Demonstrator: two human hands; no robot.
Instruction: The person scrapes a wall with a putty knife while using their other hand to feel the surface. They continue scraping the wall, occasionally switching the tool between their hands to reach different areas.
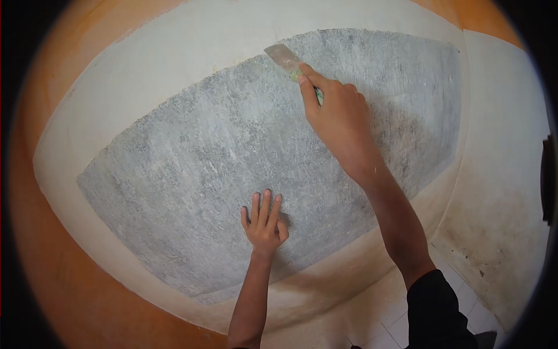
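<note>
My right hand [339,110] is closed round the green handle of a putty knife [283,57]. The knife's flat metal blade lies at the upper edge of a rough grey patch [192,174] on the wall, where the grey meets a white band. Lower down, my left hand [265,225] rests on the grey patch with its fingers spread and nothing in it. The grey surface looks mottled and streaked. Part of the knife's handle is hidden inside my right hand.
A white band [87,122] surrounds the grey patch, with orange wall [70,267] outside it. At the right, past a corner, stands a pale wall [500,145] with brownish stains low down. White floor tiles [395,326] show at the bottom, and a dark object [547,180] sits at the right edge.
</note>
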